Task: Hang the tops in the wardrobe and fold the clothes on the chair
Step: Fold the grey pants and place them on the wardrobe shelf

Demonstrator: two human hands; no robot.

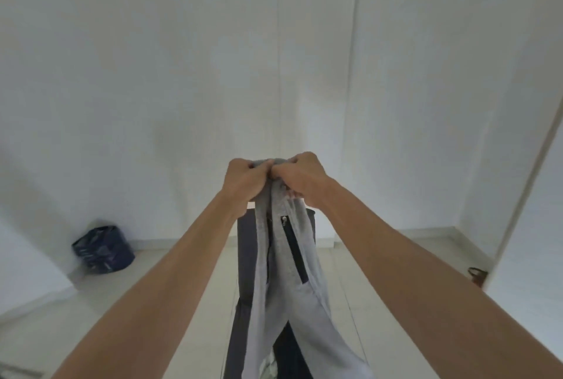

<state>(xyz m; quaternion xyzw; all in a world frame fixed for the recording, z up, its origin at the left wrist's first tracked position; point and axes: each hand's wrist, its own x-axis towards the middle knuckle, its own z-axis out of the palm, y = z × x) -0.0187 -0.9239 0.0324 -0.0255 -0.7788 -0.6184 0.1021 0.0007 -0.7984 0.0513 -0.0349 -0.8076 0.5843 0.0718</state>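
Both my arms reach forward at chest height. My left hand (243, 185) and my right hand (304, 179) sit knuckle to knuckle and grip the top edge of a light grey garment (283, 296). The garment has black zip pockets and hangs straight down between my arms in two long panels. Behind and below it stands a dark chair (243, 256), with its backrest upright and more dark cloth near its seat at the bottom edge, mostly hidden by the garment.
White wardrobe doors (274, 73) fill the view ahead, shut. A dark blue bag (102, 249) sits on the pale tiled floor at the left wall. A small brown object (476, 276) lies by the right wall's corner.
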